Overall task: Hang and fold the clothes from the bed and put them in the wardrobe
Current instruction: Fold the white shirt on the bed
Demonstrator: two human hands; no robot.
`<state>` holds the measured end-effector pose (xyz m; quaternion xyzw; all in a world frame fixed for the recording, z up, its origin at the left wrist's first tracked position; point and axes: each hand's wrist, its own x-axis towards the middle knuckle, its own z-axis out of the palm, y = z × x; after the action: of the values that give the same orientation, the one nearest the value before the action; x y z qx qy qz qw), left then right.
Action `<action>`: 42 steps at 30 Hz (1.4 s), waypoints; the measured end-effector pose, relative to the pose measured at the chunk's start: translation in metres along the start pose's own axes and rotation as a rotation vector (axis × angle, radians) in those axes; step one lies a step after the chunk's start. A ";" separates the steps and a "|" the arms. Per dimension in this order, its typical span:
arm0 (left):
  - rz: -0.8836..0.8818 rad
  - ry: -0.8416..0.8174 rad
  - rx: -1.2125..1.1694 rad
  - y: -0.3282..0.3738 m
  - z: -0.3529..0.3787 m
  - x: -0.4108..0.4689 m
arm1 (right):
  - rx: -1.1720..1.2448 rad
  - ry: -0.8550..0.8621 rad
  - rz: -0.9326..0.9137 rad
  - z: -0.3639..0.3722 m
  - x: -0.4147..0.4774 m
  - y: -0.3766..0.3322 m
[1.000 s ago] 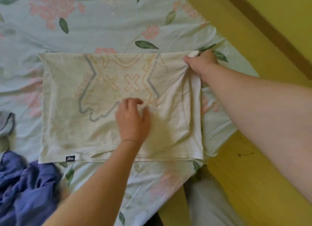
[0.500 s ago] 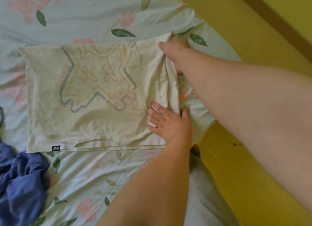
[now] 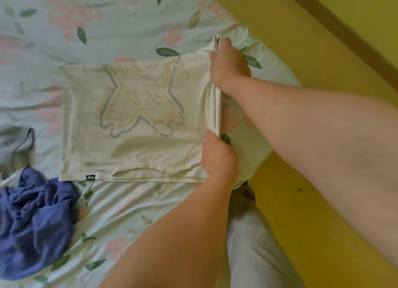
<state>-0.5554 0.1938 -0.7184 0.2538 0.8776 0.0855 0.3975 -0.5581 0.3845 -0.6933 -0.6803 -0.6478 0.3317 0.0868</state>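
Observation:
A cream T-shirt [image 3: 137,145] with a faded grey and orange print lies folded flat on the floral bed sheet [image 3: 107,25]. Its right edge is raised off the bed. My right hand [image 3: 228,66] grips the far right corner, with a bunch of cloth sticking out above the thumb. My left hand [image 3: 217,156] grips the near part of the same right edge. A small black label sits at the shirt's near left corner.
A crumpled blue garment [image 3: 32,225] lies at the near left of the bed. A grey garment [image 3: 15,145] shows at the left edge. The yellow floor [image 3: 301,40] runs along the bed's right side. My leg in light trousers [image 3: 254,244] is below.
My left hand slid from the middle of the shirt to its right edge and took hold. Both hands have lifted that edge. The view shifted slightly.

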 end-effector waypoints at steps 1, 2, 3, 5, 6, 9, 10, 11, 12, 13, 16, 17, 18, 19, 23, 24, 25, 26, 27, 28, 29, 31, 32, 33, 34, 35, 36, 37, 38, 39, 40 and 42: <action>0.012 -0.019 -0.034 0.003 -0.003 -0.007 | 0.028 0.035 0.037 -0.005 -0.003 -0.006; 0.039 -0.039 -0.064 0.007 -0.007 -0.014 | 0.067 0.076 0.079 -0.011 -0.005 -0.014; 0.075 -0.062 -0.094 0.010 -0.011 -0.020 | 0.111 0.115 0.118 -0.016 -0.007 -0.023; 0.157 -0.121 -0.162 0.017 -0.019 -0.029 | 0.173 0.171 0.154 -0.022 -0.010 -0.043; 0.188 -0.163 -0.213 0.020 -0.025 -0.031 | 0.185 0.183 0.154 -0.022 -0.011 -0.054; 0.177 -0.327 -0.525 0.013 -0.053 -0.028 | 0.171 0.161 0.112 -0.009 -0.017 -0.089; 0.135 -0.388 -0.656 0.004 -0.065 -0.025 | 0.164 0.143 0.090 0.000 -0.021 -0.101; 0.086 -0.444 -0.776 -0.010 -0.080 -0.020 | 0.154 0.119 0.068 0.010 -0.025 -0.114; 0.040 -0.494 -0.871 -0.026 -0.096 -0.012 | 0.142 0.090 0.049 0.022 -0.028 -0.127; 0.001 -0.530 -0.934 -0.044 -0.112 -0.003 | 0.133 0.054 0.037 0.035 -0.031 -0.140; -0.057 -0.443 -0.986 -0.105 -0.162 0.030 | 0.120 -0.063 0.000 0.085 -0.038 -0.185; -0.069 -0.383 -0.995 -0.124 -0.176 0.041 | 0.111 -0.103 -0.017 0.102 -0.040 -0.198; -0.079 -0.323 -0.998 -0.142 -0.190 0.052 | 0.107 -0.140 -0.034 0.121 -0.042 -0.211; -0.085 -0.264 -0.988 -0.159 -0.201 0.062 | 0.108 -0.174 -0.047 0.139 -0.044 -0.222; -0.055 -0.050 -0.805 -0.215 -0.226 0.107 | 0.052 -0.236 -0.096 0.205 -0.042 -0.251; -0.043 -0.028 -0.738 -0.226 -0.228 0.116 | 0.023 -0.242 -0.109 0.219 -0.040 -0.254; -0.032 -0.022 -0.683 -0.234 -0.228 0.124 | -0.002 -0.237 -0.117 0.230 -0.037 -0.255; -0.022 -0.021 -0.651 -0.241 -0.226 0.131 | -0.029 -0.232 -0.120 0.240 -0.033 -0.256; -0.007 -0.018 -0.630 -0.246 -0.225 0.138 | -0.039 -0.229 -0.116 0.245 -0.030 -0.256; 0.011 -0.008 -0.617 -0.249 -0.224 0.143 | -0.051 -0.213 -0.123 0.251 -0.024 -0.255; 0.030 0.008 -0.604 -0.251 -0.223 0.149 | -0.055 -0.191 -0.139 0.254 -0.018 -0.255; 0.059 0.051 -0.585 -0.253 -0.225 0.159 | -0.032 -0.141 -0.190 0.258 -0.011 -0.257; 0.065 0.072 -0.583 -0.253 -0.225 0.163 | -0.015 -0.122 -0.203 0.259 -0.008 -0.259; 0.066 0.093 -0.581 -0.253 -0.227 0.166 | 0.000 -0.113 -0.211 0.259 -0.007 -0.262; 0.065 0.113 -0.570 -0.254 -0.228 0.170 | -0.001 -0.111 -0.213 0.260 -0.006 -0.264; 0.063 0.125 -0.545 -0.255 -0.228 0.173 | -0.022 -0.114 -0.212 0.263 -0.005 -0.265; 0.061 0.132 -0.513 -0.256 -0.228 0.176 | -0.058 -0.120 -0.217 0.266 -0.004 -0.265; 0.060 0.138 -0.473 -0.258 -0.227 0.178 | -0.089 -0.129 -0.228 0.270 -0.004 -0.265; 0.060 0.148 -0.427 -0.259 -0.226 0.179 | -0.108 -0.138 -0.237 0.275 -0.005 -0.263; 0.059 0.165 -0.386 -0.261 -0.224 0.179 | -0.118 -0.150 -0.242 0.278 -0.008 -0.262; 0.053 0.186 -0.360 -0.262 -0.222 0.180 | -0.124 -0.169 -0.252 0.279 -0.012 -0.262; 0.032 0.227 -0.343 -0.264 -0.219 0.180 | -0.166 -0.238 -0.282 0.281 -0.016 -0.262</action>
<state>-0.9172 0.0718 -0.7828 0.1851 0.8851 0.2682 0.3322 -0.9316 0.3203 -0.7592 -0.5435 -0.7676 0.3398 -0.0013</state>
